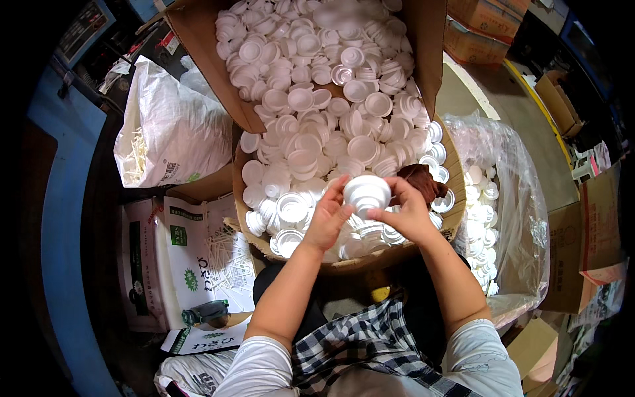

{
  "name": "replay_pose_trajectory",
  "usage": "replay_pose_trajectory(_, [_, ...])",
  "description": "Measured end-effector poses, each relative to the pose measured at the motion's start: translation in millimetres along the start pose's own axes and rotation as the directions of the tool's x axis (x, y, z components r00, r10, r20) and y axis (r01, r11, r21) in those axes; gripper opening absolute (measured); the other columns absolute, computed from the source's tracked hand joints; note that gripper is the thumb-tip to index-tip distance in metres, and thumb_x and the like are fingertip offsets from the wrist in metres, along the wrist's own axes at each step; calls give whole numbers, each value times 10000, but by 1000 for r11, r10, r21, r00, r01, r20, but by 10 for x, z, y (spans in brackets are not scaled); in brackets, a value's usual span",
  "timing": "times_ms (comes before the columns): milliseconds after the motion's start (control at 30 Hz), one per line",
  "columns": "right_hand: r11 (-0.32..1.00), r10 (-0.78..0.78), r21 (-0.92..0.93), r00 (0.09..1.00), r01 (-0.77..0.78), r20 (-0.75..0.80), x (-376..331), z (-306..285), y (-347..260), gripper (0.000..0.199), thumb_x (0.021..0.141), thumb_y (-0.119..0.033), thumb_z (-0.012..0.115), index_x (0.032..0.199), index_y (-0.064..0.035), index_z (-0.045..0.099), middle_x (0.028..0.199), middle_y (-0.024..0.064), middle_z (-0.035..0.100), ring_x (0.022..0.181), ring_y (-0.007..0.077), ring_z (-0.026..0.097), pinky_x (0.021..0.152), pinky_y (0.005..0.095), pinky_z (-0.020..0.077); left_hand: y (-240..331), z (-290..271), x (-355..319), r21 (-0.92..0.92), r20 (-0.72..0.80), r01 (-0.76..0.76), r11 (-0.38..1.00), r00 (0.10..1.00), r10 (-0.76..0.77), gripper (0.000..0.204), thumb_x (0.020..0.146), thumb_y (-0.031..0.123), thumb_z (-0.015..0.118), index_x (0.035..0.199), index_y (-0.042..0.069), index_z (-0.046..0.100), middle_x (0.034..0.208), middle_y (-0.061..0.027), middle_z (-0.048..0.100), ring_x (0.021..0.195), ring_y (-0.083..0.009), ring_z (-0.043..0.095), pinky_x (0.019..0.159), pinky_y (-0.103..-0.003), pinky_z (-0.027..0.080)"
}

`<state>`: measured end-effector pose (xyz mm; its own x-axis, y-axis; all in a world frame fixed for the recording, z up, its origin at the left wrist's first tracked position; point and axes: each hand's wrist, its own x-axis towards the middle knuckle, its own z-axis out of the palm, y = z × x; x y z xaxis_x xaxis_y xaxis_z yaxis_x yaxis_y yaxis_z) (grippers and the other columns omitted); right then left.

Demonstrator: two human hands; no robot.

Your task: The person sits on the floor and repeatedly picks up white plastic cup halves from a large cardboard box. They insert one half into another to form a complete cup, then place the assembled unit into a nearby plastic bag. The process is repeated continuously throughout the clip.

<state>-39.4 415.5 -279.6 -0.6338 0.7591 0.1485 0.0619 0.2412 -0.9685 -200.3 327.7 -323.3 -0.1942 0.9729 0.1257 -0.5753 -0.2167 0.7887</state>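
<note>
A white round plastic piece with stepped rings, cap-like in shape [367, 196], is held up between my two hands. My left hand [330, 216] grips its left side with fingers and thumb. From the other side my right hand [409, 210] closes on it, thumb on the lower front. Below and beyond both hands lies a heap of similar white pieces [307, 142], filling a cardboard box [456, 215]. Next to my right hand a dark red-brown cloth [423, 182] rests on the heap. The fingertips behind the held piece are partly hidden.
A tilted carton [433, 53] of white pieces opens into the box. At right stands a clear plastic bag [526, 218] with more pieces. To the left are a white sack [182, 132] and a carton [142, 264] with thin white sticks [231, 255] and a dark bottle [206, 313].
</note>
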Motion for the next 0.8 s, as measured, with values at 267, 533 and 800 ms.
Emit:
replay_pose_trajectory(267, [838, 360, 537, 645, 94, -674, 135, -1291, 223, 455, 726, -206, 745, 1080, -61, 498, 960, 71, 585, 798, 170, 580, 607, 279, 491, 64, -547, 274, 308, -503, 129, 942, 863, 46, 468, 775, 247, 651, 1197, 119, 495, 1062, -64, 554, 1010, -224, 500, 883, -332, 392])
replay_pose_trajectory(533, [760, 621, 649, 325, -28, -713, -818, -2358, 1191, 515, 679, -326, 773, 1054, -81, 520, 960, 77, 570, 845, 190, 543, 648, 333, 446, -347, -554, 314, 997, -77, 67, 43, 957, 281, 466, 712, 205, 684, 1131, 75, 527, 1104, -186, 526, 1076, -390, 426, 943, -443, 336])
replay_pose_trajectory(800, [678, 625, 629, -152, -379, -766, -2564, -2226, 2203, 668, 625, -353, 798, 1118, -13, 501, 930, 90, 552, 759, 214, 501, 511, 358, 387, -464, -542, 360, 951, -74, 118, -284, 984, 162, 825, 568, 454, 769, 1200, 31, 450, 1002, -179, 556, 975, -348, 495, 859, -455, 363])
